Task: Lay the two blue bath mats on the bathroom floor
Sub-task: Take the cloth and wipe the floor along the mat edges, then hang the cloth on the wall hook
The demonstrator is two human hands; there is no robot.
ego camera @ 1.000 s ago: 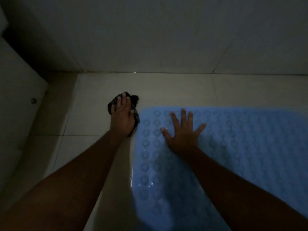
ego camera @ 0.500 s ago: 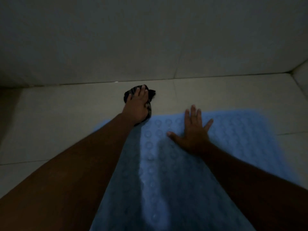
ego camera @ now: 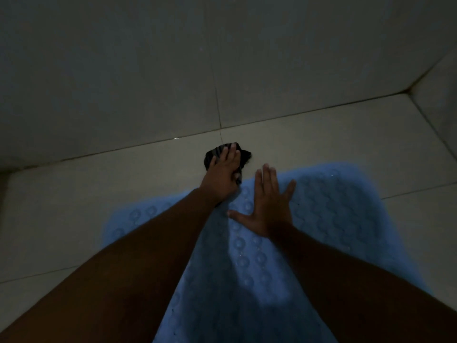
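Tiled bathroom floor [ego camera: 321,144], dim. Blue bath mat [ego camera: 333,219] flat on it, long axis six to twelve o'clock. Right hand [ego camera: 267,214] splayed, fingers [ego camera: 265,179] released, pressing near the far edge. Left hand [ego camera: 222,177] at eleven o'clock, clutching a dark cloth [ego camera: 215,153]. Second mat unseen.
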